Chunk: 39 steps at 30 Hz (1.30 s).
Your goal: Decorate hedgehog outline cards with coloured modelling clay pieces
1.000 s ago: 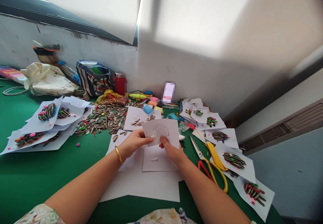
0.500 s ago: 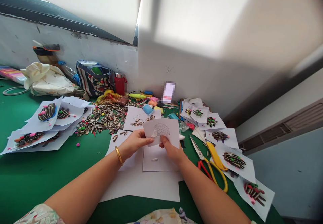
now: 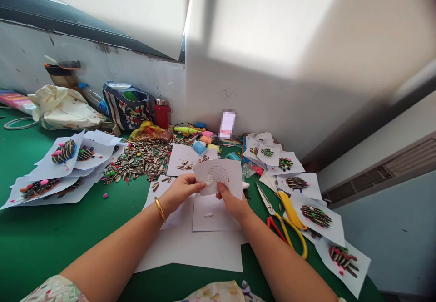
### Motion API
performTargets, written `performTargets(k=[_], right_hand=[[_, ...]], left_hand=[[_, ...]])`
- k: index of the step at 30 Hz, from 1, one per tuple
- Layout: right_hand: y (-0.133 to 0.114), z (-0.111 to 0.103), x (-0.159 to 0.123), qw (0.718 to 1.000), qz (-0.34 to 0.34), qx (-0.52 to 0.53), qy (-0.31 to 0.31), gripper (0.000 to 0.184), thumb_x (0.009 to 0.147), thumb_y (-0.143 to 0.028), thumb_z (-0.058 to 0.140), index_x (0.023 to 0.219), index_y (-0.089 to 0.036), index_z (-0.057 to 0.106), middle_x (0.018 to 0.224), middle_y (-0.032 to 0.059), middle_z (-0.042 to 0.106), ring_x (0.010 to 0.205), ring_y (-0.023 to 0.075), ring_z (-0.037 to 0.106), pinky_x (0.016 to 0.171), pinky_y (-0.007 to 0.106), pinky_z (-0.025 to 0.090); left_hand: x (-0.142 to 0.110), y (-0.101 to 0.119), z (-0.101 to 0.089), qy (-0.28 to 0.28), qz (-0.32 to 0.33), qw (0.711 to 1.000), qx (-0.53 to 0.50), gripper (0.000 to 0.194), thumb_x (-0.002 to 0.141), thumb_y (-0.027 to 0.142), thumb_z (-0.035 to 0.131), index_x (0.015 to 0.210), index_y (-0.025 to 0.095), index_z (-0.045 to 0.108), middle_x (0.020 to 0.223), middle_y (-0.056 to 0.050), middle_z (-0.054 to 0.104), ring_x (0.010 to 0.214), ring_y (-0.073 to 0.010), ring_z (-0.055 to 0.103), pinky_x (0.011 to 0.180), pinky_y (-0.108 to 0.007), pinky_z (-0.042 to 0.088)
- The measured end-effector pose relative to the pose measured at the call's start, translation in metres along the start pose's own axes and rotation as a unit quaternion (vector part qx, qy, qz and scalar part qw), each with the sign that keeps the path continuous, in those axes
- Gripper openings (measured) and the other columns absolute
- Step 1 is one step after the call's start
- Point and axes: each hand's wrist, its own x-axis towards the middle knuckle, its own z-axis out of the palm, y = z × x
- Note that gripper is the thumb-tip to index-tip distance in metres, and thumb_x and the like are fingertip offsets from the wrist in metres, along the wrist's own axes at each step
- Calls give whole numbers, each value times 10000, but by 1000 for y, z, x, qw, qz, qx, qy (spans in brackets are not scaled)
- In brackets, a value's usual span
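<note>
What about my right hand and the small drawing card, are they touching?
Touching: the head view shows the right hand gripping the small drawing card, its thumb pressed on the card's lower edge.

A big pile of striped sunflower seeds, yellow scissors, a red bottle and seed hedgehog pictures sit on the green table.

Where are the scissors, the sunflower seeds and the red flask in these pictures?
Scissors (image 3: 266, 200), head view, on the metal blades.
Sunflower seeds (image 3: 143, 163), head view, on the middle of the pile.
Red flask (image 3: 161, 116), head view, on its body.
</note>
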Motion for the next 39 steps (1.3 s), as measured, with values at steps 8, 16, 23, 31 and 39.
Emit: performTargets(k=[8, 16, 23, 31, 39], right_hand=[[2, 0, -1, 1000, -17, -4, -14, 459, 842, -601, 563, 900, -160, 678, 721, 53, 669, 706, 197, 642, 659, 305, 504], [9, 0, 1, 999, -37, -25, -17, 453, 867, -587, 535, 861, -156, 676, 701, 54, 669, 691, 199, 646, 641, 299, 499], [6, 0, 0, 999, -30, -22, -20, 463, 856, -594, 541, 918, -157, 682, 737, 65, 681, 710, 207, 656, 658, 311, 518], [6, 1, -1, 999, -28, -22, -27, 448, 863, -579, 540, 914, -158, 684, 748, 67, 687, 726, 210, 665, 666, 310, 528], [9, 2, -2, 997, -45, -45, -42, 447, 878, -567, 526, 937, -156, 692, 765, 74, 699, 731, 219, 670, 673, 318, 519]], left_hand=[[0, -6, 2, -9, 4, 1000, -9, 442, 681, 411, 816, 1031, 157, 723, 1043, -101, 741, 931, -250, 652, 824, -351, 489], [0, -5, 6, 12, 3, 1000, -20, 450, 671, 457, 811, 988, 145, 739, 976, -98, 753, 903, -251, 649, 821, -350, 490], [-2, -7, 10, 8, 2, 1000, -15, 443, 716, 472, 771, 1015, 147, 738, 976, -101, 757, 905, -255, 660, 814, -356, 500], [-2, -10, 11, 5, -6, 1000, -30, 449, 705, 443, 788, 1029, 136, 737, 1045, -115, 757, 988, -291, 668, 893, -399, 506], [-7, -7, 20, 27, -8, 998, -51, 481, 685, 425, 814, 1046, 121, 719, 1111, -140, 739, 1026, -300, 672, 908, -401, 518]])
